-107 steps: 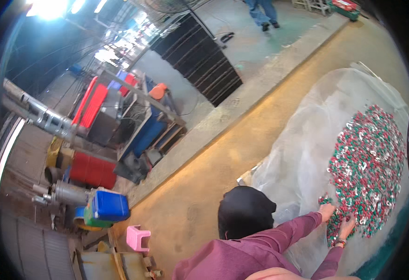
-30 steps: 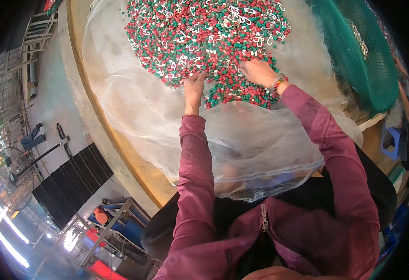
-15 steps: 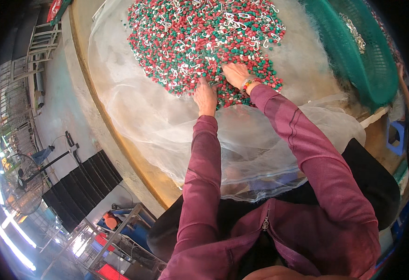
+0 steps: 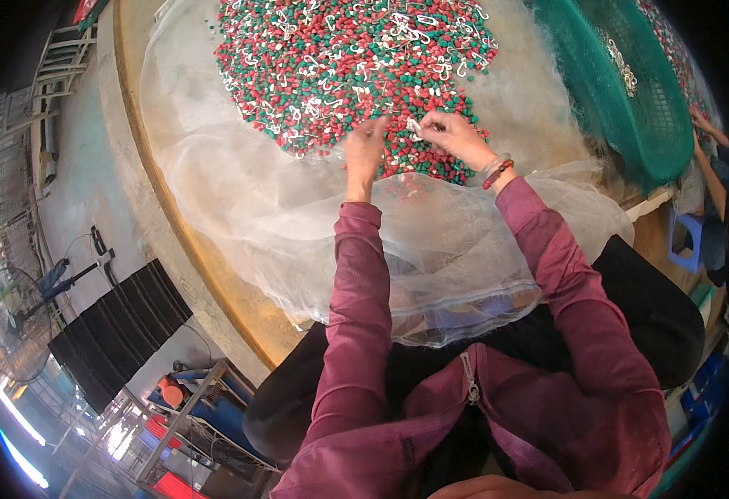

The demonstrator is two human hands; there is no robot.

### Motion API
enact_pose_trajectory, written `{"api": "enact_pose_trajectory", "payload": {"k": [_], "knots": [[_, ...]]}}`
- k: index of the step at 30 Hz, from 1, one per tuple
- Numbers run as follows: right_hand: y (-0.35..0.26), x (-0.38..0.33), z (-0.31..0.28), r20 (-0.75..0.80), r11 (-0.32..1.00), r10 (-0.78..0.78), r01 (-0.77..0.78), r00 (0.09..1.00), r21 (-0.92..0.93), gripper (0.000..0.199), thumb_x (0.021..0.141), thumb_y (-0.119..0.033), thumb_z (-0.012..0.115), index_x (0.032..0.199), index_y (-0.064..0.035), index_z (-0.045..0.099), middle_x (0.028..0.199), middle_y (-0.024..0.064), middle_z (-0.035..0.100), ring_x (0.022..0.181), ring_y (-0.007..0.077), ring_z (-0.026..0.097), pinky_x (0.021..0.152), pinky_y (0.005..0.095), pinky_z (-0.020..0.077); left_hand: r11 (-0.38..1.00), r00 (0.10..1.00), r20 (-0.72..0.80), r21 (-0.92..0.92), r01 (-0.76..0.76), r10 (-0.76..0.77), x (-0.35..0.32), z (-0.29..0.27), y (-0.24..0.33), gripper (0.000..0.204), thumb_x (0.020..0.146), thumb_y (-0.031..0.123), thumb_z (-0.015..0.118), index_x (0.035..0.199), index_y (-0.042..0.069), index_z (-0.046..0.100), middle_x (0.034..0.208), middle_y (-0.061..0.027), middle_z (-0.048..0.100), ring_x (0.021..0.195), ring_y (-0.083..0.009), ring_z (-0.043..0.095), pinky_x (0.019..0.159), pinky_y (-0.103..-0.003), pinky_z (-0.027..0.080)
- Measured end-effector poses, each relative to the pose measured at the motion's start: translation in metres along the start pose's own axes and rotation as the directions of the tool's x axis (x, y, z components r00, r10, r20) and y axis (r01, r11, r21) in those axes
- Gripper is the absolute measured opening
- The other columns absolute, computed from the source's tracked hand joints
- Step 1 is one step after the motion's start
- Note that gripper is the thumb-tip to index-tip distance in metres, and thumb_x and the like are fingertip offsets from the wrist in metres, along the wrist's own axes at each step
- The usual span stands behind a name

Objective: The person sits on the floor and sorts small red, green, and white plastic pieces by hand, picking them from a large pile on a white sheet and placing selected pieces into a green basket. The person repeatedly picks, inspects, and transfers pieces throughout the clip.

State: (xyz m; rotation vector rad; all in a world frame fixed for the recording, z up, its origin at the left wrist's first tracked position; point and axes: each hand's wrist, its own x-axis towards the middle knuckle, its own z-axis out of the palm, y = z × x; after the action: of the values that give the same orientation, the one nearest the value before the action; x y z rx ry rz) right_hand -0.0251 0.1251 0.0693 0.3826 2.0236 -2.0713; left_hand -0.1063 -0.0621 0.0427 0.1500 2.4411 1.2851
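Observation:
A wide heap of small red, green and white plastic pieces lies on a sheer white net spread over a round table. My left hand hovers at the heap's near edge with its fingers pinched together. My right hand, with bracelets at the wrist, pinches a small white piece just beside the left fingertips. Both sleeves are maroon. The net drapes over the table edge onto my lap.
A green net holding more pieces lies at the right, where another person's arm reaches in beside a blue stool. The wooden table rim curves at the left. Below left stand a black panel, a floor fan and a cart.
The view swung from a workshop floor to straight down over the heap. Both hands lifted off the pieces and came together, the right now pinching a white piece.

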Motion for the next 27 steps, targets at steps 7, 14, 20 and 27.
{"api": "enact_pose_trajectory", "payload": {"k": [7, 14, 20, 27], "knots": [[-0.026, -0.027, -0.019, 0.041, 0.764, 0.072, -0.081, 0.997, 0.64, 0.019, 0.087, -0.005, 0.059, 0.105, -0.0018, 0.054, 0.094, 0.0094, 0.062, 0.083, 0.0159, 0.061, 0.074, 0.029, 0.052, 0.903, 0.988, -0.146, 0.418, 0.1, -0.042, 0.002, -0.035, -0.034, 0.037, 0.076, 0.036, 0.069, 0.098, 0.007, 0.069, 0.086, -0.02, 0.067, 0.085, -0.0332, 0.065, 0.075, -0.041, 0.049], [-0.031, -0.034, -0.028, -0.071, 0.816, 0.154, -0.087, 0.985, 0.572, 0.014, 0.083, -0.007, 0.067, 0.093, 0.0011, 0.061, 0.086, 0.0078, 0.064, 0.077, 0.0159, 0.064, 0.071, 0.0285, 0.0538, 0.783, 0.966, -0.108, 0.61, -0.122, 0.235, 0.009, 0.005, -0.032, 0.019, 0.076, 0.025, 0.07, 0.091, 0.013, 0.068, 0.09, -0.0142, 0.063, 0.08, -0.0345, 0.063, 0.072, -0.044, 0.05], [-0.022, -0.032, -0.035, -0.031, 0.766, 0.176, -0.117, 0.984, 0.632, 0.012, 0.086, -0.01, 0.064, 0.093, -0.0009, 0.06, 0.088, 0.0075, 0.063, 0.08, 0.0155, 0.063, 0.072, 0.0279, 0.0526, 0.961, 0.973, -0.134, 0.231, -0.154, 0.188, 0.017, -0.022, -0.002, 0.013, 0.081, 0.018, 0.065, 0.087, 0.007, 0.064, 0.076, -0.0076, 0.061, 0.061, -0.0202, 0.059, 0.057, -0.033, 0.048], [-0.023, -0.034, -0.026, -0.008, 0.767, 0.126, -0.092, 0.992, 0.635, 0.012, 0.086, -0.01, 0.063, 0.095, -0.0012, 0.06, 0.09, 0.0076, 0.064, 0.082, 0.0156, 0.063, 0.074, 0.0276, 0.0517, 0.045, 0.867, 0.376, -0.923, 0.383, 0.328, -0.014, -0.036, 0.049, 0.012, 0.075, 0.011, 0.053, 0.087, 0.01, 0.053, 0.091, -0.0058, 0.054, 0.073, -0.0149, 0.049, 0.052, -0.023, 0.04]]}}
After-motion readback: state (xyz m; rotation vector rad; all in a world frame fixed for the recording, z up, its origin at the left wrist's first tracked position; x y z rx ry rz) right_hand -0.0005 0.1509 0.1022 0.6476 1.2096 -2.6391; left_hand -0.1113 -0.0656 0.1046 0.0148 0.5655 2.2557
